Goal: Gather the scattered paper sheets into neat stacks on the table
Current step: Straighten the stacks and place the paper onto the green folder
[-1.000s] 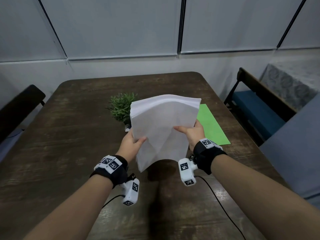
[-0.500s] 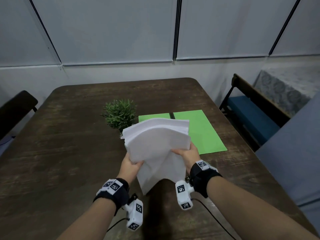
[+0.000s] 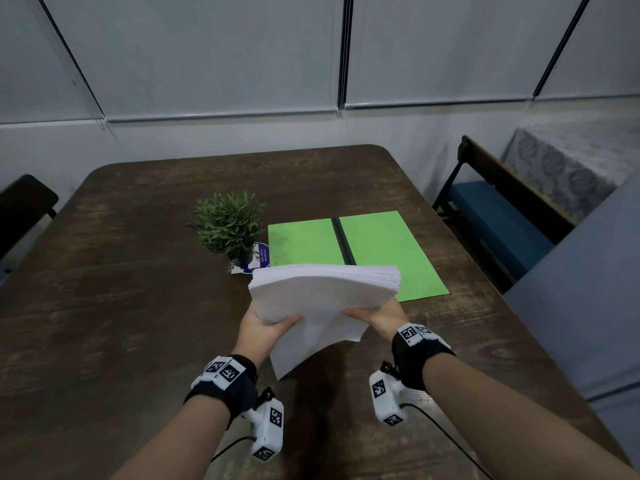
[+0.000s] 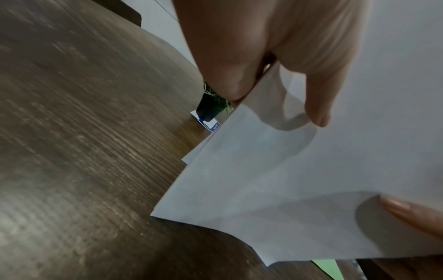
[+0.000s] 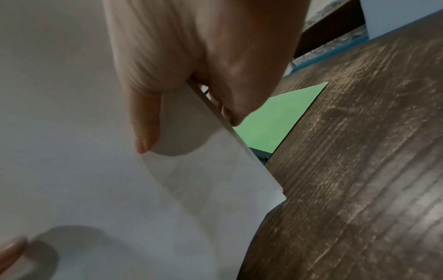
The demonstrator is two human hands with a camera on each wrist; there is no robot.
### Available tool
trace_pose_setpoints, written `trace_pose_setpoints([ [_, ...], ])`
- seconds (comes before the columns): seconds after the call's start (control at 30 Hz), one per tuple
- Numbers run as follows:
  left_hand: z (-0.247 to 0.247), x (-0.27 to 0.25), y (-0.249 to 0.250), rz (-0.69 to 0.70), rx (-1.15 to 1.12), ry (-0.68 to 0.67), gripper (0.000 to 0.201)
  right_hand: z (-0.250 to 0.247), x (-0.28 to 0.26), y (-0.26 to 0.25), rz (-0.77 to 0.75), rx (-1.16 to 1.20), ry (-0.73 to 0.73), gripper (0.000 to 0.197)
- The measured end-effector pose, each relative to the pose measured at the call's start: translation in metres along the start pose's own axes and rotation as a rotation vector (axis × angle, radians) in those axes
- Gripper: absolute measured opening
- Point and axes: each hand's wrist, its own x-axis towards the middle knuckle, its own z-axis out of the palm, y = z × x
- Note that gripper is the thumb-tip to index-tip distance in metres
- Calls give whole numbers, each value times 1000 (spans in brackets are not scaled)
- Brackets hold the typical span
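Paper stack (image 3: pixel 322 299) pinched both sides — thumbs atop, fingers (image 4: pixel 230 62) beneath.

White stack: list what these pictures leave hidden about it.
- Sheet count of the stack: edges too fine, head view.
- Its underside and the fingers beneath: covered by paper, head view.
- Whether its lower edge touches the table: unclear, all views.
- Tag text by the plant: too small.

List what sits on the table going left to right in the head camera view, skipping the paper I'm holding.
Small potted plant → open green folder, lying flat just right of the plant, its near edge partly hidden behind the held white paper stack.
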Motion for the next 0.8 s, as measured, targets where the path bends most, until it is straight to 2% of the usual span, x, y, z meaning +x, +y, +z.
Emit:
trace_pose_setpoints([
  [0.1,-5,4,-6,3,38,-9,58,0,2,6,33,-18,-10,39],
  [0.27,-8,8,-11,-23,115,-10,42,4,6,8,25,15,36,39],
  [0.37,-8,10,-4,24,177,-14,38,8,11,0,5,26,86,30],
  [0.57,-18,13,18,95,245,-82,41,7,24,-31,-80,-125,40,39],
  [0.7,-33,15,22,-1,274,-151,51,14,36,-39,-101,-312,-36,44],
  [0.8,-42,7,12,-116,239,-214,48,23,42,-35,-51,-456,-98,52],
])
